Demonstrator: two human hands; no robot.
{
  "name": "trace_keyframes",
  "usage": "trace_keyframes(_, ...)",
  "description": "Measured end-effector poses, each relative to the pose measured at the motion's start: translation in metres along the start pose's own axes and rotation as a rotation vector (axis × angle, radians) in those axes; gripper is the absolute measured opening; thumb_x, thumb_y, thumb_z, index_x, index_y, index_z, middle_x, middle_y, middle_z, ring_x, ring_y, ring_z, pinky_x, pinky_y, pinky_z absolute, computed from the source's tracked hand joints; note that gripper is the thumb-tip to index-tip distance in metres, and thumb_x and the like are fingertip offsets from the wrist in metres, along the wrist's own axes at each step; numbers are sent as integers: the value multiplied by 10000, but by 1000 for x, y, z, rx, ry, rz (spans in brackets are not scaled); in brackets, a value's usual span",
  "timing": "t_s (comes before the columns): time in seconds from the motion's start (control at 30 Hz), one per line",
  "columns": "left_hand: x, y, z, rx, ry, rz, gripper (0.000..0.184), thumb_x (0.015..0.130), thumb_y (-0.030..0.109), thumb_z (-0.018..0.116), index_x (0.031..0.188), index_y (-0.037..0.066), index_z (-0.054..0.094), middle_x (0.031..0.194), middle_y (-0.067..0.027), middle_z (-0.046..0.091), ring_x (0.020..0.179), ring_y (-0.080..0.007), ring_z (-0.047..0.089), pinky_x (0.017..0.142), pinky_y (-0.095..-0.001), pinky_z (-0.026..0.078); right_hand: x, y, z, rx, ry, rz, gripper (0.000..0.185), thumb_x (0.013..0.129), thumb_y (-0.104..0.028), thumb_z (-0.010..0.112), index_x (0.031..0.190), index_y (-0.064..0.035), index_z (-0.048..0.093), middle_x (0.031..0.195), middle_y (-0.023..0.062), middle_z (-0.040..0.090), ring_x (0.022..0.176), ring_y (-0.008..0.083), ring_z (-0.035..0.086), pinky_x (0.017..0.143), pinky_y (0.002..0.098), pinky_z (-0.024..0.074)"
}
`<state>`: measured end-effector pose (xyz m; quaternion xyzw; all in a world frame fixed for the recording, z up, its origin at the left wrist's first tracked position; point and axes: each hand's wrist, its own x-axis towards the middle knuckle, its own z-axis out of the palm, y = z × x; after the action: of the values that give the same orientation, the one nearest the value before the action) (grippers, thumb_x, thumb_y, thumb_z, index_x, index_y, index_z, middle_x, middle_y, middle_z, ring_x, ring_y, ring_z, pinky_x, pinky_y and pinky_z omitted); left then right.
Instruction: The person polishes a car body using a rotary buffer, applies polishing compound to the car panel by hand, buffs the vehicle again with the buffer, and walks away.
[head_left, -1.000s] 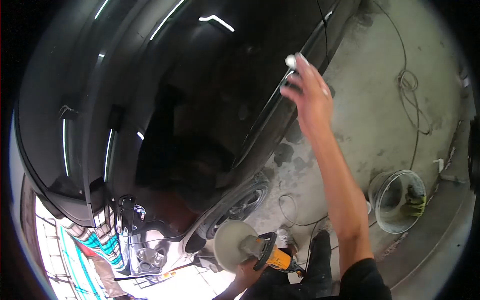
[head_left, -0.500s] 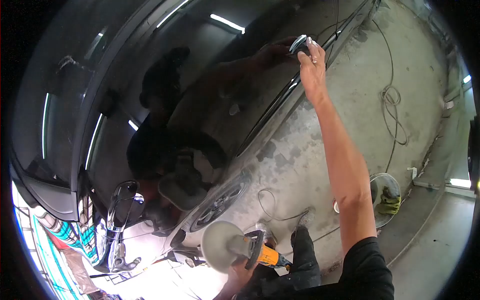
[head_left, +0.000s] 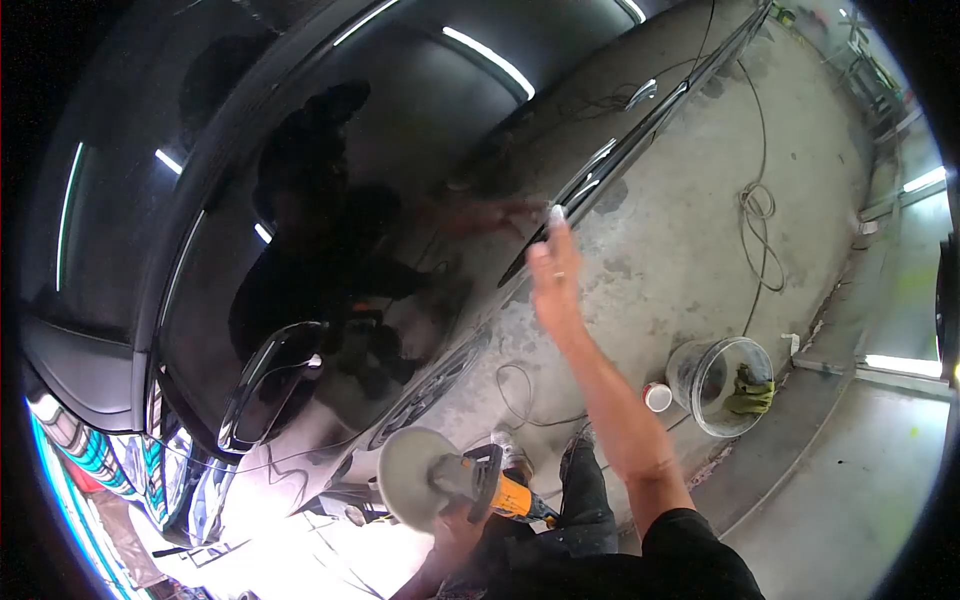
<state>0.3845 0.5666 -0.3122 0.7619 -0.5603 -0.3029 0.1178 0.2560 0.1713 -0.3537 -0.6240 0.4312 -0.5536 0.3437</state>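
My left hand (head_left: 458, 532) grips an orange and black electric polisher (head_left: 512, 495), near its head. The polisher's round, pale pad (head_left: 410, 480) faces the car at lower left. My right hand (head_left: 556, 280) is raised beside the lower edge of the glossy black car door (head_left: 400, 130), fingers stretched out and slightly blurred. White residue shows on a fingertip. Nothing is visible in that hand, and I cannot tell whether it touches the panel. Farther up the door is a chrome door handle (head_left: 643, 95).
On the floor at right stands a clear bucket (head_left: 690, 375) with a yellow-green glove (head_left: 750, 392) in it. Beside it is a small white-topped can (head_left: 657, 397). A loose cable (head_left: 757, 200) coils along the concrete. A side mirror (head_left: 265, 385) juts out at lower left.
My right hand has left the door handle area and come down and left along the door edge. The view has shifted, bringing the whole bucket and the can into sight. The polisher stays held.
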Motion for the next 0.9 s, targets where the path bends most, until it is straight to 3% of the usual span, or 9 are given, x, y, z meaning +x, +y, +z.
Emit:
trace_keyframes(0.1,-2,0,-12,-3,-8,33,284,810,271,801,927,28,714,796,-165,701,730,-352,698,654,-435,546,-24,-28,19,-53,67,-19,577,1006,-324,527,1442,44,437,1400,239,476,1274,364,445,1104,452,287)
trace_keyframes(0.17,-1,10,-31,-42,-26,54,277,812,272,801,926,34,717,793,-158,701,724,-336,701,642,-426,546,-65,-30,2,0,-227,174,532,990,-337,556,1373,29,514,1382,212,501,1217,364,492,1069,417,340)
trace_keyframes(0.37,10,59,-103,-113,-103,423,196,804,219,802,827,49,706,734,-129,683,673,-293,689,590,-395,527,-179,-34,-32,419,-398,1015,616,1007,-542,497,1337,-29,584,1281,97,612,1118,207,565,982,347,437)
trace_keyframes(0.47,29,85,-122,-168,-184,613,246,749,115,799,982,84,725,703,-79,634,672,-300,650,595,-419,505,-220,-18,-24,689,-457,1205,714,998,-621,445,1371,-24,563,1317,104,591,1157,217,555,1002,378,446)
trace_keyframes(0.5,37,91,-125,-127,-178,668,158,710,115,819,761,45,688,649,-96,613,592,-278,631,568,-400,492,-226,-12,-22,777,-485,1247,750,993,-646,426,1383,-18,555,1335,110,580,1173,229,553,1008,390,451)
trace_keyframes(0.63,53,114,-113,-57,-138,685,180,696,116,823,727,41,662,642,-104,611,588,-293,628,570,-409,492,-125,-29,-96,532,-187,1015,783,1007,-625,407,1491,-9,412,1411,138,528,1259,243,518,1061,417,415)
trace_keyframes(0.7,60,132,-101,-13,-113,611,197,702,122,825,706,42,646,638,-111,612,585,-302,628,565,-414,489,-53,45,-106,417,-63,804,819,1009,-593,438,1559,-10,273,1547,168,399,1377,275,435,1132,428,352)
trace_keyframes(0.8,65,138,-69,33,-63,420,246,716,153,834,681,41,617,640,-116,608,577,-311,623,554,-426,485,84,8,-108,612,142,598,754,995,-445,562,1540,7,304,1580,190,336,1409,298,389,1169,422,293)
trace_keyframes(0.9,75,161,-49,50,-55,228,267,755,203,829,682,57,618,637,-129,596,579,-332,606,526,-435,459,131,32,-67,166,148,448,603,913,-243,606,1411,51,437,1365,271,487,1284,389,484,1105,455,368)
